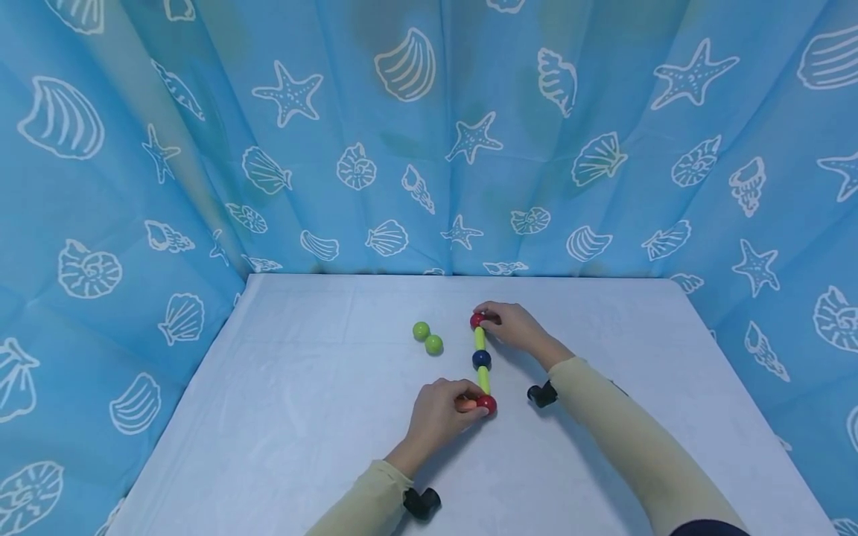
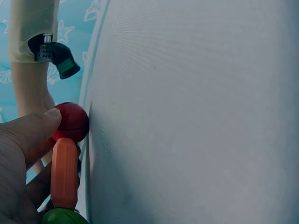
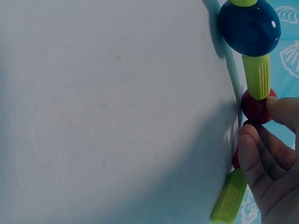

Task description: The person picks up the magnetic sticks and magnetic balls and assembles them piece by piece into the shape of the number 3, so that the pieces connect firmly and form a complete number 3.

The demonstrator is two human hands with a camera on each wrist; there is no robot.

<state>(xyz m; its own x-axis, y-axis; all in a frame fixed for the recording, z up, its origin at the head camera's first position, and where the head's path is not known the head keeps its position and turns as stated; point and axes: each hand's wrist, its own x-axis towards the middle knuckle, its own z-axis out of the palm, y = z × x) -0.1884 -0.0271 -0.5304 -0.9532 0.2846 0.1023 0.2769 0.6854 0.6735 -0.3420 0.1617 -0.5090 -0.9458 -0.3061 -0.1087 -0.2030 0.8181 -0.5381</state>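
Note:
Two yellow-green rods (image 1: 480,339) meet at a dark blue ball (image 1: 481,359), forming a line between two red balls. My left hand (image 1: 439,411) pinches the near red ball (image 1: 486,404) between thumb and fingers. An orange rod (image 2: 64,172) runs from that ball into the left palm and ends at a green ball (image 2: 64,217), seen in the left wrist view. My right hand (image 1: 512,325) pinches the far red ball (image 1: 477,320). Below the right fingers, the right wrist view shows another yellow-green rod (image 3: 230,196) with a bit of red at its top, partly hidden.
Two green balls, a farther one (image 1: 421,331) and a nearer one (image 1: 433,345), lie close together left of the line. Everything rests on a white-covered table (image 1: 302,372). A blue shell-patterned curtain (image 1: 442,149) stands behind and at both sides. Black wrist cameras hang below both sleeves.

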